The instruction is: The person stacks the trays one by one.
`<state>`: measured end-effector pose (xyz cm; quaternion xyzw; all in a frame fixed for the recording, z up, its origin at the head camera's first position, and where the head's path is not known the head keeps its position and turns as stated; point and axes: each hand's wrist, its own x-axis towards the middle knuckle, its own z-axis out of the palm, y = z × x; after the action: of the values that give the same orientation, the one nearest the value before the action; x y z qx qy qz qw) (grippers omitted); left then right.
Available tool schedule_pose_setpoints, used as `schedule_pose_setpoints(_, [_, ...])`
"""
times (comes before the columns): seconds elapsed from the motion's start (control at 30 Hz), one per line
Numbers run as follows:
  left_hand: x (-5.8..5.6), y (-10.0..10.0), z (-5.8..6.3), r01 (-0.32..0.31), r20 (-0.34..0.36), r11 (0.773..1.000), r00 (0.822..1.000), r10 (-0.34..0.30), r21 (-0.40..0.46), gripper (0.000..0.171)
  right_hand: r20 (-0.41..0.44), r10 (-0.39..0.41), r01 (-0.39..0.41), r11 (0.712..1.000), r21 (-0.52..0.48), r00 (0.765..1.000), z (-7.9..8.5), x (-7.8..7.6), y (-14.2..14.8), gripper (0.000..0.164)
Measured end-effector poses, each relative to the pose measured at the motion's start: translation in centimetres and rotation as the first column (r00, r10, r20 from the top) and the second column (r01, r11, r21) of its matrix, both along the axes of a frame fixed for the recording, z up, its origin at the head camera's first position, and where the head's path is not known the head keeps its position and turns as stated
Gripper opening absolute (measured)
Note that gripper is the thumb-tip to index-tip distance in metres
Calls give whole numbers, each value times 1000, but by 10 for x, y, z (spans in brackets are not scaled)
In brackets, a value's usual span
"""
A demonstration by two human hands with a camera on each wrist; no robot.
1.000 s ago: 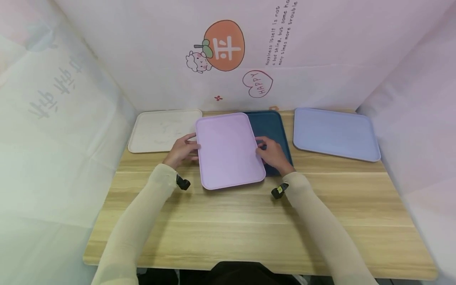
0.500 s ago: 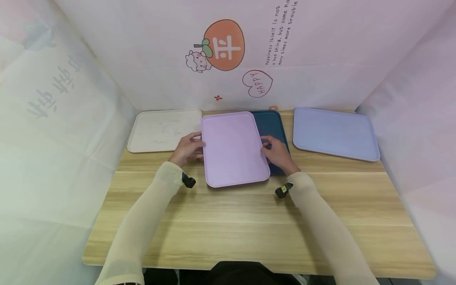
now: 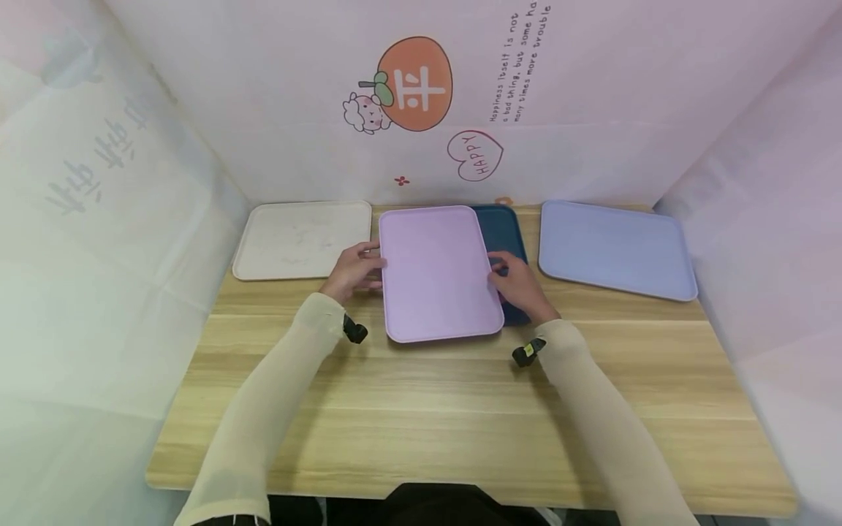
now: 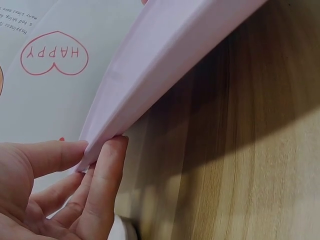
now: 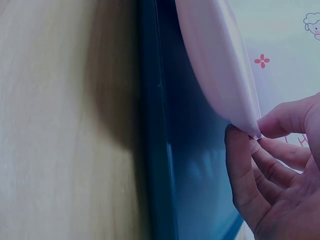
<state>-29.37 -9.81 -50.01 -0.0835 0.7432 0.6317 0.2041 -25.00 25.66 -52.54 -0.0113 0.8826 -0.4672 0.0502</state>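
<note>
A pink-lilac rectangular tray (image 3: 441, 274) is held up between both hands, over part of a dark teal tray (image 3: 503, 234). My left hand (image 3: 355, 270) pinches its left edge, thumb on top and fingers beneath, as the left wrist view shows on the pink tray (image 4: 145, 75). On the opposite edge, my right hand (image 3: 518, 283) pinches the rim the same way. In the right wrist view the pink tray (image 5: 220, 65) hangs above the teal tray (image 5: 192, 135), with a gap between them. Most of the teal tray is hidden in the head view.
On the wooden table (image 3: 427, 416), a white tray (image 3: 302, 241) lies at the back left and a light blue tray (image 3: 617, 248) at the back right. Printed white cloth (image 3: 579, 95) walls the back and both sides.
The pink tray has shifted to the right and slightly away from me, with both hands still gripping it. More of the teal tray's left part is now covered.
</note>
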Motion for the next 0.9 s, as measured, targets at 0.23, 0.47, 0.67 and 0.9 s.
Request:
schedule_pose_setpoints(0.23, [-1,7,-1,3,3,1000,1000,-3,4,61,-11,-1,1,1000,11,1000,0,2,6,51])
schedule_pose_setpoints(0.47, [-4,15,-4,13,3,1000,1000,-13,4,59,-5,-1,2,998,68,1000,-2,5,14,51])
schedule_pose_setpoints(0.67, [-6,21,-6,28,6,1000,1000,-28,-1,60,26,-7,6,999,52,1000,-2,6,20,53])
schedule_pose_setpoints(0.9, [-7,30,-8,46,19,999,999,-46,6,64,36,-16,14,998,60,999,-2,9,27,53])
